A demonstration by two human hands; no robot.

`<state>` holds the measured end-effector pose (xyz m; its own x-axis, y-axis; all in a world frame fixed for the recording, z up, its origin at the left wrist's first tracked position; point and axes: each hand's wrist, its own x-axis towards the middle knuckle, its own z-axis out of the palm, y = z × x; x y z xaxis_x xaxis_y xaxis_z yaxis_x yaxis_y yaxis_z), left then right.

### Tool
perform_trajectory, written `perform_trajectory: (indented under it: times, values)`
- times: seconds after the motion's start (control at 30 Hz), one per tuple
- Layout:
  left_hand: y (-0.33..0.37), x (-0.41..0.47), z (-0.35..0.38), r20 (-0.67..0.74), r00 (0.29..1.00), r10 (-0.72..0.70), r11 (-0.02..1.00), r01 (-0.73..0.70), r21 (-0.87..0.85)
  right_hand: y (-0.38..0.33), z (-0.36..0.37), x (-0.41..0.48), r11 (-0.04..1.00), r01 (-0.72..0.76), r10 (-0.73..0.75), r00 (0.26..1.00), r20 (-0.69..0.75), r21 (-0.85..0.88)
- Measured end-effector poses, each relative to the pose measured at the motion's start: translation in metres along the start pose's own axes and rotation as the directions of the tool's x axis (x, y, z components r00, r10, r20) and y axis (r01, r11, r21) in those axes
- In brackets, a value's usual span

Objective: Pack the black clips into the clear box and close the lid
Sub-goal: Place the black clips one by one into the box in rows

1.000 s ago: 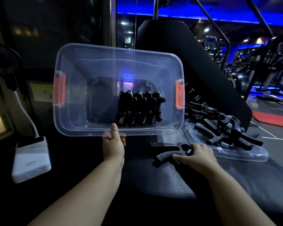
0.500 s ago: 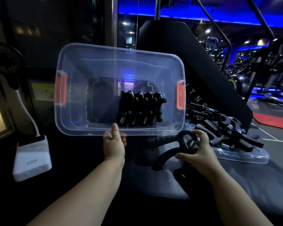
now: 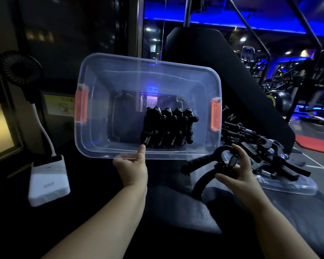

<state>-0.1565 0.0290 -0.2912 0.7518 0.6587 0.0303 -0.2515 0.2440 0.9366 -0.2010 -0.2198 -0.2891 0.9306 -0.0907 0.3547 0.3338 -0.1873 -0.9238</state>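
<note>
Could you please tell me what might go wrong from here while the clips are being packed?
The left hand holds the tipped clear box by its near rim alone, so it could slip and the packed row of clips could spill. The right hand holds a clip near its spring; the splayed handles might snag the box rim.

Box [image 3: 148,61]: clear, colourless plastic with faint blue glints.
Latches [image 3: 215,114] at both ends: orange.
Row of clips [image 3: 168,128] inside: matte black; springs [image 3: 146,140] silver-grey.
Lone clip [image 3: 200,163] outside the box: black, with a coil in the same silver-grey.
Loose clips [image 3: 281,156]: black, silver coils.
Lid [image 3: 295,189] beneath them: clear.
Work surface [image 3: 176,212]: dark grey to black.
Block [image 3: 49,182] at left: white.
Fan [image 3: 20,69]: black head, white neck.
Label [image 3: 59,105]: yellow, red print.
Ceiling strip [image 3: 195,21]: saturated blue.
Floor mat [image 3: 314,146]: red.
</note>
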Motion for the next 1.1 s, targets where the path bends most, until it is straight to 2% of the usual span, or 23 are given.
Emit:
perform_trajectory:
  times: [0.1,0.2,0.37,0.53,0.63,0.7,0.8,0.97,1.1]
  values:
    - [0.007,0.002,-0.005,0.004,1.0,-0.026,1.0,0.026,-0.007,-0.002,0.002,0.0,1.0,0.007,-0.007,1.0,0.008,0.016]
    - [0.015,0.01,-0.013,0.012,0.999,-0.029,0.996,0.03,-0.084,-0.005,0.005,0.001,0.999,0.044,-0.044,0.999,-0.001,0.018]
    - [0.022,0.022,-0.03,0.044,0.999,0.026,0.992,-0.02,-0.126,-0.019,0.019,0.002,0.991,0.116,-0.115,0.993,-0.015,0.065]
    - [0.014,0.023,-0.037,0.082,0.996,0.019,0.985,-0.004,-0.173,-0.053,0.05,0.024,0.975,0.202,-0.201,0.979,-0.023,0.097]
    - [0.013,0.024,-0.039,0.098,0.995,0.005,0.976,0.016,-0.219,-0.077,0.073,0.051,0.977,0.188,-0.189,0.982,0.003,0.102]
    - [0.012,0.026,-0.039,0.122,0.992,0.024,0.974,0.004,-0.226,-0.089,0.094,0.07,0.982,0.186,-0.186,0.983,0.001,0.024]
    - [0.009,0.029,-0.04,0.131,0.991,0.022,0.974,0.008,-0.226,-0.096,0.125,0.095,0.942,0.175,-0.173,0.984,0.032,-0.287]
    - [0.007,0.031,-0.042,0.078,0.997,0.004,0.981,0.011,-0.191,-0.093,0.176,0.129,0.698,0.216,-0.114,0.975,0.192,-0.683]
    - [0.011,0.028,-0.043,0.112,0.993,0.023,0.975,0.002,-0.221,-0.082,0.205,0.15,0.526,0.301,-0.105,0.951,0.29,-0.796]
